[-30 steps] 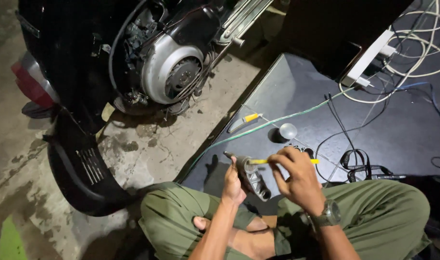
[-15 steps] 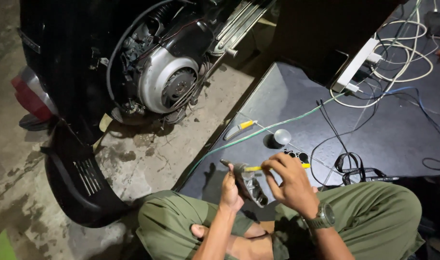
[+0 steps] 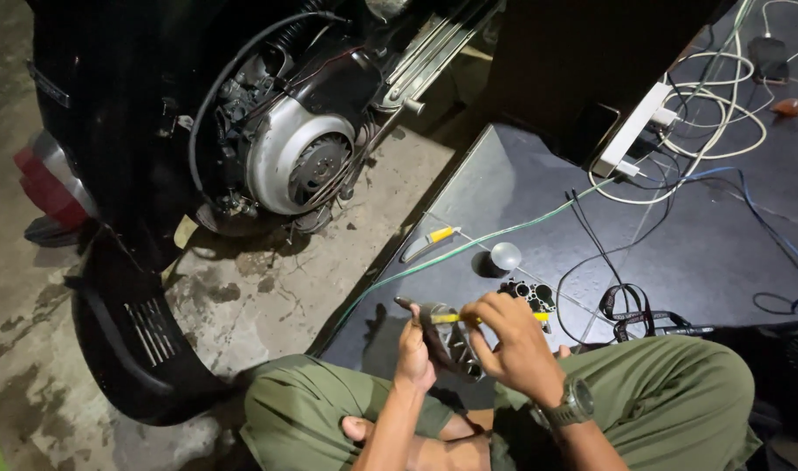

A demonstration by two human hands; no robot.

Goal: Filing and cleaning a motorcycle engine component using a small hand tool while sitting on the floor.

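Both hands stayed put, left hand (image 3: pixel 414 353) fingers gripping metal part (image 3: pixel 447 336), right hand (image 3: pixel 517 349) pinching yellow screwdriver (image 3: pixel 469 318).

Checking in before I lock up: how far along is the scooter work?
Done: side cover lies off, engine exposed. In hand: left hand holds a small metal part; right hand works it with a yellow-handled tool. Left: nothing refitted yet.

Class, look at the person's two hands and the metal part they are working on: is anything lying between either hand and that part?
Nothing visible does. The left hand grips the metal part directly, and the right hand holds a yellow-handled tool against it. The round silver cap lies apart on the dark platform.
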